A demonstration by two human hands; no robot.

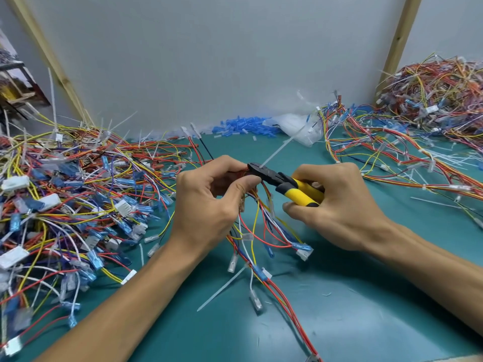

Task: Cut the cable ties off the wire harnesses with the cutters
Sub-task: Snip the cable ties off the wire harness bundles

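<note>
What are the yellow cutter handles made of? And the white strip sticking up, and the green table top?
The cutters have smooth, slightly shiny yellow grips, likely plastic or rubber; the dark head looks like metal. The cable tie is thin, whitish and half see-through, probably nylon plastic. The green mat looks like matte rubber or vinyl, with soft glare.

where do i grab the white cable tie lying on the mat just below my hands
Pinch the cable tie near its thin free end, the nearer left one, coming straight down from above. That end lies flat and alone on the bare green mat. Its upper end runs in among the wires of the harness, where connectors crowd it.
</note>
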